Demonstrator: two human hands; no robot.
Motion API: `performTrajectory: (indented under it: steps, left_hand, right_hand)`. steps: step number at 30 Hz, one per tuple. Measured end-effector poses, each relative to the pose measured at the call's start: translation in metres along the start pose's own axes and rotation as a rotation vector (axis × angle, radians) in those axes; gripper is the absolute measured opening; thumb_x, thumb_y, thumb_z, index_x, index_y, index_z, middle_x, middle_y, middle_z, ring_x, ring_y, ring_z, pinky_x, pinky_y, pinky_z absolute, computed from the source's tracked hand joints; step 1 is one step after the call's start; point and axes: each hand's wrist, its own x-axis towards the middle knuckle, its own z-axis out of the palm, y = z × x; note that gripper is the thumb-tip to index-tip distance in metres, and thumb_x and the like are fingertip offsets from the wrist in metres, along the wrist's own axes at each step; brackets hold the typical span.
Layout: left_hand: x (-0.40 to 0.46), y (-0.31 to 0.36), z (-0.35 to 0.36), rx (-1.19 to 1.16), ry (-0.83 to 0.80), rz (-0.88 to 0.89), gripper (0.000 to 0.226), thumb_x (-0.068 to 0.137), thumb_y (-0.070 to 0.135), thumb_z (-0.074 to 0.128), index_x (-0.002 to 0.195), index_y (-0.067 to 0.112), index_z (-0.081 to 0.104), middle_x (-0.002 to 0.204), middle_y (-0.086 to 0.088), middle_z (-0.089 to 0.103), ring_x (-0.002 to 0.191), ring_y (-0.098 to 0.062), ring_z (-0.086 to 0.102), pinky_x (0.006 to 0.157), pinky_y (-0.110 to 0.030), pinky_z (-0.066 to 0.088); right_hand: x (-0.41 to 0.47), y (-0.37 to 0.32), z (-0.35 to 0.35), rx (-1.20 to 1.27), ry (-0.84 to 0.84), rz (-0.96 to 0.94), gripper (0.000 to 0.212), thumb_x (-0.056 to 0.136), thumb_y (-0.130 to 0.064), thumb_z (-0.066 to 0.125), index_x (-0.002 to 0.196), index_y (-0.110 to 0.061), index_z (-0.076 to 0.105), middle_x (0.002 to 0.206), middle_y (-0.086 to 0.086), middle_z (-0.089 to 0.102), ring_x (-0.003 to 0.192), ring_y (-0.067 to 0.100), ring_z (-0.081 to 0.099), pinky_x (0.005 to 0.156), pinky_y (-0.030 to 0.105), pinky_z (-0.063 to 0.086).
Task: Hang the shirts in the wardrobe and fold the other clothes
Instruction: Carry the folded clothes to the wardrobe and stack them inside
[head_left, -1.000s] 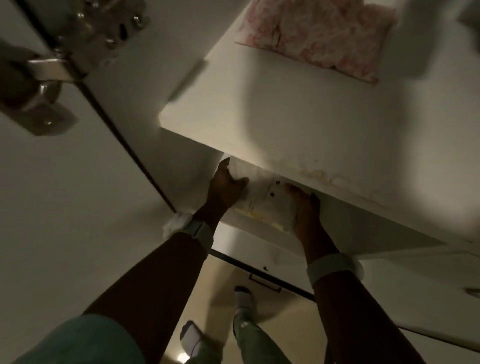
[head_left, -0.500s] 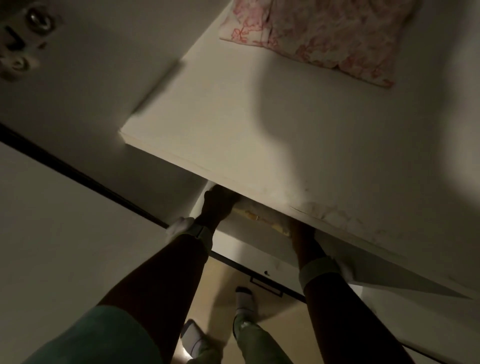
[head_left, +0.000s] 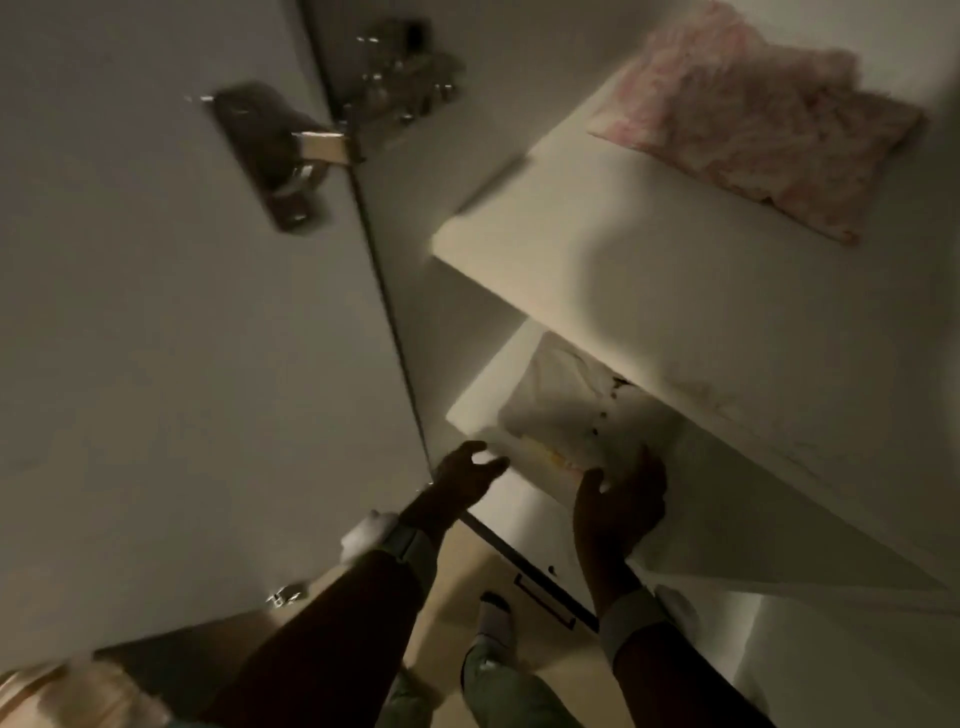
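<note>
Dim wardrobe shelving (head_left: 649, 291) fills the view in front of me, white boards in low light with much of the picture blurred. My left hand (head_left: 465, 475) hangs free just in front of the lower shelf (head_left: 483, 400), fingers spread and loosely bent, holding nothing; it sits just beside the near left corner of the folded white garment (head_left: 566, 410). My right hand (head_left: 618, 499) rests at the front edge of that same garment, fingers reaching up against the cloth; I cannot tell whether they are pinching it or only touching. The garment lies flat on the lower shelf, partly tucked under the board above, with a few small dark specks and a yellowish patch near its front edge. Both my wrists wear pale bands.

On the upper shelf, well apart from my hands, lies a folded pink patterned garment (head_left: 753, 124). To the left stands the open wardrobe door (head_left: 182, 338), its metal hinge (head_left: 291, 150) fixed near the top. Below my arms I see a sock-clad foot (head_left: 496, 618) on the tan floor (head_left: 457, 587) and my green trouser legs.
</note>
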Motion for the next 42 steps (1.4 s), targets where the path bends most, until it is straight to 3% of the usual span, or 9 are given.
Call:
performTrajectory:
  steps: [3,8,11,14,19,24,28,31,42]
  left_hand:
    - [-0.042,-0.052,-0.017,-0.063,-0.071,0.035,0.043,0.099,0.031,0.07,0.134,0.009,0.061,0.096,-0.006,0.07,0.066,-0.012,0.06,0.046,-0.015,0.042]
    - [-0.158,-0.197,-0.088,-0.121,0.075,-0.031,0.014,0.103,0.01,0.057,0.11,0.005,0.067,0.095,-0.016,0.07,0.063,-0.005,0.063,0.055,-0.015,0.046]
    - [-0.231,-0.299,-0.129,-0.28,0.338,-0.133,0.01,0.104,0.018,0.059,0.108,0.016,0.068,0.107,-0.012,0.071,0.078,-0.011,0.066,0.07,-0.023,0.055]
    - [-0.285,-0.369,-0.158,-0.48,0.713,-0.186,0.012,0.099,0.006,0.065,0.101,0.018,0.067,0.098,-0.013,0.072,0.072,-0.012,0.066,0.066,-0.025,0.054]
    - [-0.362,-0.468,-0.195,-0.842,1.005,-0.174,0.01,0.099,0.01,0.065,0.107,0.012,0.071,0.096,-0.013,0.076,0.067,-0.019,0.067,0.05,-0.017,0.045]
    - [-0.405,-0.523,-0.206,-1.095,1.134,-0.145,0.028,0.083,0.027,0.072,0.107,0.016,0.07,0.093,-0.012,0.076,0.063,-0.02,0.066,0.052,-0.024,0.039]
    - [-0.432,-0.559,-0.204,-1.243,1.215,-0.145,0.042,0.073,0.036,0.062,0.108,0.014,0.069,0.096,-0.015,0.074,0.061,-0.019,0.064,0.055,-0.027,0.039]
    - [-0.445,-0.575,-0.201,-1.282,1.262,-0.159,0.044,0.073,0.038,0.061,0.11,0.015,0.069,0.099,-0.012,0.075,0.063,-0.019,0.069,0.057,-0.031,0.043]
    - [-0.448,-0.615,-0.272,-1.362,1.346,-0.298,0.041,0.075,0.039,0.061,0.111,0.021,0.07,0.098,-0.008,0.076,0.076,-0.025,0.073,0.067,-0.035,0.051]
  right_hand:
    - [-0.063,-0.021,0.009,0.032,-0.249,-0.42,0.051,0.093,-0.02,0.057,0.143,-0.011,0.056,0.145,0.015,0.055,0.136,0.034,0.05,0.112,0.051,0.041]
    - [-0.193,-0.075,0.025,-0.058,-1.366,-0.635,0.043,0.094,-0.033,0.052,0.109,-0.073,0.057,0.111,-0.026,0.069,0.105,0.006,0.069,0.097,0.031,0.056]
    - [-0.271,-0.111,0.017,-0.194,-1.721,-0.81,0.027,0.085,-0.047,0.049,0.097,-0.067,0.062,0.099,-0.02,0.074,0.084,0.0,0.068,0.083,0.031,0.059]
    - [-0.334,-0.14,0.016,-0.213,-1.814,-0.927,0.027,0.081,-0.052,0.048,0.097,-0.068,0.062,0.095,-0.015,0.074,0.08,0.005,0.069,0.079,0.029,0.058]
    - [-0.46,-0.179,0.017,-0.19,-1.915,-1.031,0.029,0.076,-0.057,0.051,0.098,-0.068,0.064,0.092,-0.011,0.075,0.078,0.006,0.069,0.078,0.031,0.059]
    - [-0.551,-0.209,0.03,-0.287,-1.97,-1.148,0.026,0.087,-0.035,0.059,0.099,-0.055,0.071,0.092,-0.007,0.077,0.082,0.012,0.073,0.083,0.04,0.061]
    - [-0.612,-0.25,0.019,-0.297,-2.003,-1.129,0.029,0.098,-0.001,0.054,0.105,-0.023,0.072,0.089,0.0,0.075,0.071,0.009,0.067,0.068,0.023,0.055]
    - [-0.641,-0.264,0.026,-0.312,-2.033,-1.097,0.026,0.099,-0.001,0.052,0.112,-0.014,0.071,0.095,0.012,0.077,0.069,0.018,0.067,0.061,0.022,0.051]
    - [-0.747,-0.321,0.111,-0.37,-2.119,-0.724,0.02,0.098,-0.006,0.061,0.113,-0.014,0.07,0.098,0.013,0.078,0.07,0.022,0.069,0.059,0.028,0.056]
